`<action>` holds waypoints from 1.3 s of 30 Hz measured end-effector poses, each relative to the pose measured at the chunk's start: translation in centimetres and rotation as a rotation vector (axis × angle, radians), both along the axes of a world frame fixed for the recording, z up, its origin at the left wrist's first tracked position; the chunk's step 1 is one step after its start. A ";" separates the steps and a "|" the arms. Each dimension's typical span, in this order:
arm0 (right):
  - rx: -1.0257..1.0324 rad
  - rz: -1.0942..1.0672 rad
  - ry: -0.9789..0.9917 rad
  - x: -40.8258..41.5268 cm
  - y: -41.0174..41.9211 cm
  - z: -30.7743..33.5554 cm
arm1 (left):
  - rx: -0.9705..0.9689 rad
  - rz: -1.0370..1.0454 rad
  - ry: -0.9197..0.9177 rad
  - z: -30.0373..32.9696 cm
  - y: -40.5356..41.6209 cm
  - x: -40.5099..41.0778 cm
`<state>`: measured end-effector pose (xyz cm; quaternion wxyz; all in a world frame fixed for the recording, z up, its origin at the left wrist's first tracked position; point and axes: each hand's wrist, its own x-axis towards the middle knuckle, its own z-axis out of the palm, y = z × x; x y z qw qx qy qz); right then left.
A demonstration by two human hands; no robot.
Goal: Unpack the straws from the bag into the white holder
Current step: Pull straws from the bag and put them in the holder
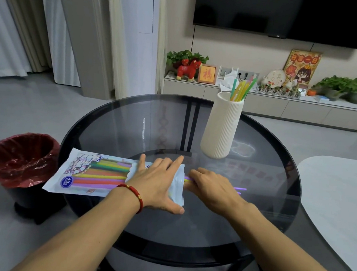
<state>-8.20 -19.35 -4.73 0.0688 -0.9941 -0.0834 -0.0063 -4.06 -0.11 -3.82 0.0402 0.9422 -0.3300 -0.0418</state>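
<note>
- a flat, pale blue plastic bag of coloured straws (96,173) lies on its side on a round, dark glass table (269,147), its open mouth pointing to the person's right.
- the left hand (158,185) lies spread and flat on the bag near the mouth, fingers apart, pinning it to the glass.
- the right hand (209,187) sits just beside the mouth, fingers curled together over a few thin purple and yellow straws (239,188) that stick out of the bag; how tight the pinch is cannot be told.
- the tall, ribbed white holder (221,126) stands upright further back and to the right, already holding several green, yellow and pink straws (242,88).
- to do this step well, it looks best to keep the bag pressed down, draw the straws straight along their length, then tip them upright over the holder's rim.
- a bin with a red liner (20,160) stands beside the table to the left.
</note>
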 end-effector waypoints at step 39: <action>0.559 -0.337 -0.655 -5.4 -2.4 6.9 | -0.920 0.037 -0.041 4.3 -12.0 -1.8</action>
